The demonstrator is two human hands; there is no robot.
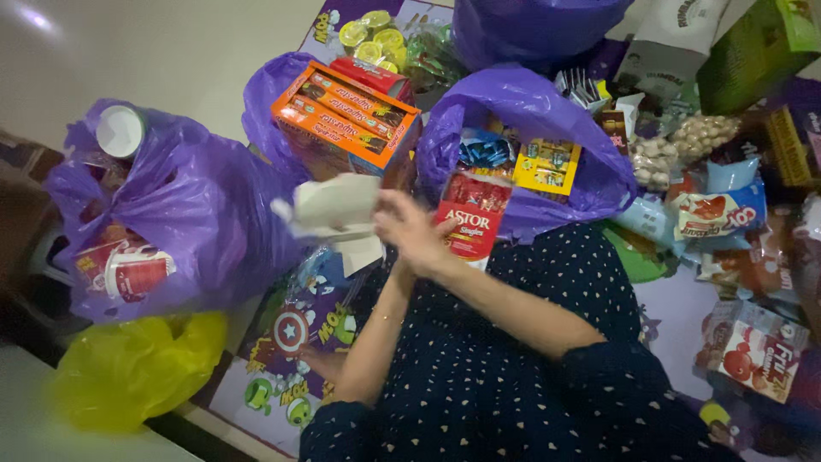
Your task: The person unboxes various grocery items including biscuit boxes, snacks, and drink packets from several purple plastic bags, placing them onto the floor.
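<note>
White paper slip (335, 210): held up mid-frame, in front of the orange box (346, 115), its right edge meeting the right hand (412, 229). Paper blurred; print unreadable. Right-hand grip: fingers bent toward the paper's edge and touching it; how tightly they close on it I cannot tell. Left hand (321, 364): low, near the lap, resting on the cartoon-printed mat (282, 342); grip hidden by the forearm, cannot tell. Just right of the right hand, a red wafer pack (472, 214) stands out of an open purple bag (530, 111). Far left, another purple bag (188, 214) with red cups; yellow bag (137, 368) nearer.
</note>
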